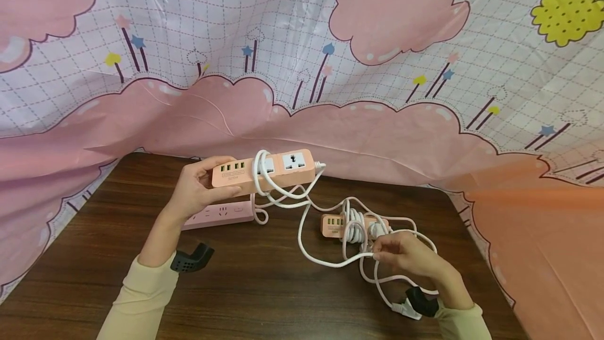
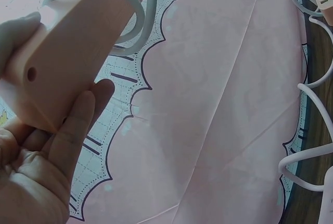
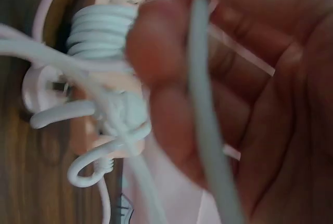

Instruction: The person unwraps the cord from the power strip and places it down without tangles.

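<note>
My left hand (image 1: 191, 188) grips one end of an orange power strip (image 1: 288, 173), raised above the table, its USB ports and sockets facing me. In the left wrist view, fingers and thumb clasp the end of the strip (image 2: 67, 52). A white cord (image 1: 261, 169) loops loosely around the strip's middle and runs down to the right. My right hand (image 1: 408, 256) pinches that cord between thumb and fingers; the right wrist view shows the cord (image 3: 203, 99) crossing the fingers. Behind this hand lies a second orange power strip (image 1: 332, 226), with cord wound tightly around it.
A pink power strip (image 1: 222, 215) lies behind my left forearm. Loose cords (image 1: 401, 278) tangle at the right, with a white plug (image 1: 408, 308) near my right wrist. The dark wooden table (image 1: 264, 287) meets a pink patterned sheet (image 1: 377, 135) at the back.
</note>
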The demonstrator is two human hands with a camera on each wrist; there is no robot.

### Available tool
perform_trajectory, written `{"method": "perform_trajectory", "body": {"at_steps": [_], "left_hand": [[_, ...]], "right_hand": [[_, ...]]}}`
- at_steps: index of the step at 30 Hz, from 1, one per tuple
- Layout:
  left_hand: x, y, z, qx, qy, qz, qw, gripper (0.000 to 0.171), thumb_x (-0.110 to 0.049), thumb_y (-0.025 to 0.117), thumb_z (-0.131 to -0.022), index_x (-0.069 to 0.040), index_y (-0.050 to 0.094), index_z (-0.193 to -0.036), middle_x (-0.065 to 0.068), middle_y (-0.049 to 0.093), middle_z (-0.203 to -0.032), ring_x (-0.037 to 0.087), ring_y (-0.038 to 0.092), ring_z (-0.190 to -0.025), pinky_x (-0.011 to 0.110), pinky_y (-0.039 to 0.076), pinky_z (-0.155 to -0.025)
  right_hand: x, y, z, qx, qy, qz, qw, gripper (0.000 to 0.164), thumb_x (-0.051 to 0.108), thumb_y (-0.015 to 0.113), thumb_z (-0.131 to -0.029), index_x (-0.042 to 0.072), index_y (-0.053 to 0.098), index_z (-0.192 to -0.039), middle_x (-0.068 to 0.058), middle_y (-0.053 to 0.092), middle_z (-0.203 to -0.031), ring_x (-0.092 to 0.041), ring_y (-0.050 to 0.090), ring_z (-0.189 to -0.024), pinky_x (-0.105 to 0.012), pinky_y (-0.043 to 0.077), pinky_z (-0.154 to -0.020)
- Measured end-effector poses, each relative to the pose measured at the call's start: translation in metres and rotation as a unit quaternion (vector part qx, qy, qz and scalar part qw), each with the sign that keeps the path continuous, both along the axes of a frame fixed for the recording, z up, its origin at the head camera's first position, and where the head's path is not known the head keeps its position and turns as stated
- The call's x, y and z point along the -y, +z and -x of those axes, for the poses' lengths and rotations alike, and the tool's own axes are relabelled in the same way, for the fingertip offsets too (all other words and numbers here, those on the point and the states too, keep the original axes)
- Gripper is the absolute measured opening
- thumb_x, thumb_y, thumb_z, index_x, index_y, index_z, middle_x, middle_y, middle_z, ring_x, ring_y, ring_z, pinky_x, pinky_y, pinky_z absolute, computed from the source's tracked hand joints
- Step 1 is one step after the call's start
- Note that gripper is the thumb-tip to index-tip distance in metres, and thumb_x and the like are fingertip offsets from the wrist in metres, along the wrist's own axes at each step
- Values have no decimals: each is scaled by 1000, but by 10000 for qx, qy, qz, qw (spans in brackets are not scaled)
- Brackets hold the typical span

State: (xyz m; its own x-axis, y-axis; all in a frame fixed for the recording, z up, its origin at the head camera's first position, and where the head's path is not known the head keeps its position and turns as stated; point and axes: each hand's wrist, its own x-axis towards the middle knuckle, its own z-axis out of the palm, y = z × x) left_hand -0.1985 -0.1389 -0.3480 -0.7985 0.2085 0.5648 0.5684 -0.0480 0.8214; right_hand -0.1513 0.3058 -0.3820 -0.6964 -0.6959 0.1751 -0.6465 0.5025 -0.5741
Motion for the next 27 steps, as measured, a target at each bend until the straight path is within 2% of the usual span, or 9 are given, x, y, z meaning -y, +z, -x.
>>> {"method": "perform_trajectory", "body": {"at_steps": [4, 9, 14, 19, 27], "left_hand": [[0, 1, 0, -2, 35, 57, 10000, 50, 20, 71, -65, 16, 56, -112, 0, 63, -98, 10, 60, -79, 20, 52, -66], [0, 2, 0, 6, -101, -122, 9999, 48, 21, 70, -65, 17, 55, -111, 1, 64, -97, 10, 61, -77, 21, 53, -64], [0, 2, 1, -87, -216, -326, 9992, 46, 22, 69, -65, 19, 54, -109, 2, 65, -96, 11, 62, -76, 21, 53, -63], [-2, 2, 1, -25, -246, -239, 9994, 47, 21, 70, -65, 19, 54, -110, 1, 64, -97, 11, 61, -79, 21, 53, -65], [-3, 1, 1, -20, -263, -196, 9995, 48, 22, 69, -65, 19, 54, -110, 1, 64, -98, 11, 61, -80, 21, 53, -67]], "right_hand": [[-6, -6, 1, -529, -549, -573, 9954, 16, 5, 68, -82, 16, 61, -74, 19, 47, -64, 5, 39, -59, -19, 36, -52], [-13, -13, 1, -591, -855, -632, 9926, 14, 3, 70, -80, 13, 62, -73, 16, 54, -64, 4, 42, -61, -21, 39, -53], [-18, -18, 3, -208, -759, -780, 9938, 13, 5, 69, -81, 12, 63, -72, 15, 54, -66, 3, 42, -63, -21, 39, -54], [-21, -24, 3, 225, -587, -1008, 9929, 9, 8, 68, -83, 10, 67, -74, 12, 58, -68, 4, 44, -63, -22, 40, -56], [-18, -33, 0, 920, -589, -1085, 9881, 11, 12, 66, -86, 10, 67, -75, 13, 54, -69, 4, 42, -61, -19, 38, -54]]}}
